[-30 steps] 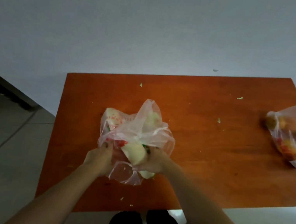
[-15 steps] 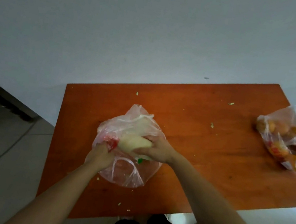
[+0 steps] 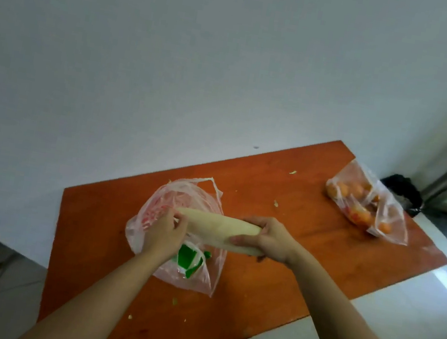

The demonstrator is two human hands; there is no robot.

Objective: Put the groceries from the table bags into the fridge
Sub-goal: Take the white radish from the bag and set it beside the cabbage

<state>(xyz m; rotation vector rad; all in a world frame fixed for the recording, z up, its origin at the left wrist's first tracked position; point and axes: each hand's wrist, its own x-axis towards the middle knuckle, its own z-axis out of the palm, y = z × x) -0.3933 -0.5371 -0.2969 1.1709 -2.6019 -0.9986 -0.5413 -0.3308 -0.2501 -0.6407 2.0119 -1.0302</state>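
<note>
At frame centre we hold a long white radish (image 3: 216,228) just above the table (image 3: 288,270). Our right hand (image 3: 267,239) curls round its thick end and our left hand (image 3: 165,232) pinches the tapered end. Below it, the near bag (image 3: 199,279) holds a green packet (image 3: 189,260). At right, the far bag (image 3: 389,222) holds orange fruit (image 3: 361,216).

The long cream-white radish (image 3: 218,228) crosses a clear thin plastic bag (image 3: 148,216) printed red, green-and-white at 5 o'clock. At the red-brown wooden table's (image 3: 272,279) 2 o'clock, round orange fruits (image 3: 342,189), perhaps red-flecked.
</note>
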